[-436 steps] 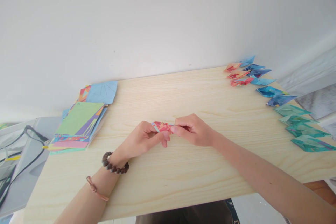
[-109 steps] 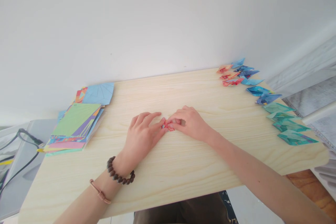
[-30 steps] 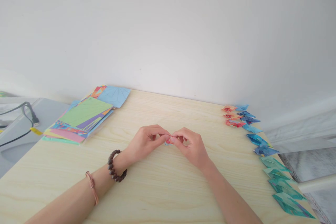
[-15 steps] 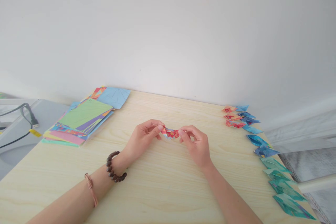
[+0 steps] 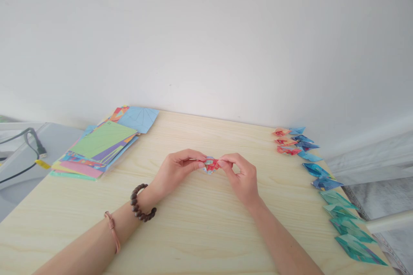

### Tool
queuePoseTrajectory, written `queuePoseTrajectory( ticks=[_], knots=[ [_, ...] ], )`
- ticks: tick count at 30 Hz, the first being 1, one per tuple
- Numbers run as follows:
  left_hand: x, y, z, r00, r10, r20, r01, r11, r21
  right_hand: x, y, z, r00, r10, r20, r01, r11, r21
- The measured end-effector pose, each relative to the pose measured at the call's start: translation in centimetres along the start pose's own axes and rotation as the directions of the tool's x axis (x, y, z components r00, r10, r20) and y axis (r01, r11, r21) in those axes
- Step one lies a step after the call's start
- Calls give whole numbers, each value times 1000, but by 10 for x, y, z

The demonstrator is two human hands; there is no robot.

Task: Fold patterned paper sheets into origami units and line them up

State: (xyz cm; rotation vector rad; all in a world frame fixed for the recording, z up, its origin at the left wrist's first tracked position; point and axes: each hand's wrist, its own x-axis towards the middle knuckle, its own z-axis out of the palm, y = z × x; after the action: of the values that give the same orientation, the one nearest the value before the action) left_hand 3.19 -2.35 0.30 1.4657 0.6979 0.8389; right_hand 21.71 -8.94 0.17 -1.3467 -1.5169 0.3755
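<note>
A small folded piece of origami paper point(image 5: 211, 165), red with pale blue, is held between my two hands above the middle of the table. My left hand point(image 5: 177, 167) pinches its left end between thumb and fingers. At the right end, the thumb and index finger of my right hand point(image 5: 241, 177) grip it. The fingertips cover both ends, so only the creased middle part shows. A dark beaded bracelet and a thin cord are on my left wrist.
Folded paper boats line the table's right edge: red ones point(image 5: 288, 150), blue ones point(image 5: 326, 183) and green ones point(image 5: 358, 249). At the left lies a stack of coloured paper sheets point(image 5: 106, 137). Beyond the table's left edge is a black cable point(image 5: 39, 144). A white wall point(image 5: 206, 43) rises behind.
My left fingers have shifted slightly right, closer to my right hand. The red paper between them looks more bunched, with its middle pointing lower. The view has moved very slightly.
</note>
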Motion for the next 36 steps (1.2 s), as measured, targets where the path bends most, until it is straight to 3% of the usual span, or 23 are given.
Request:
queuePoseTrajectory(
  ticks=[11, 17, 27, 32, 36],
  knots=[
    [-1, 7, 0, 986, -14, -167, -6, 993, -119, -3, 5, 7, 977, 202, -62, -176, 941, 290],
    [1, 1, -2, 983, -67, -171, 22, 968, -251, -3, 4, 13, 968, 247, -46, -208, 892, 402],
    [-4, 5, 5, 996, 0, 87, 11, 992, -127, -8, 1, 9, 993, 70, -99, -54, 986, 158],
    [-4, 5, 3, 1000, -27, 14, 28, 999, -36, -8, -2, 6, 996, -7, -88, 14, 997, 81],
    [-4, 3, 1, 998, -24, -55, 24, 1000, -18, -8, 0, 7, 997, 10, -82, 0, 993, 120]
  ],
)
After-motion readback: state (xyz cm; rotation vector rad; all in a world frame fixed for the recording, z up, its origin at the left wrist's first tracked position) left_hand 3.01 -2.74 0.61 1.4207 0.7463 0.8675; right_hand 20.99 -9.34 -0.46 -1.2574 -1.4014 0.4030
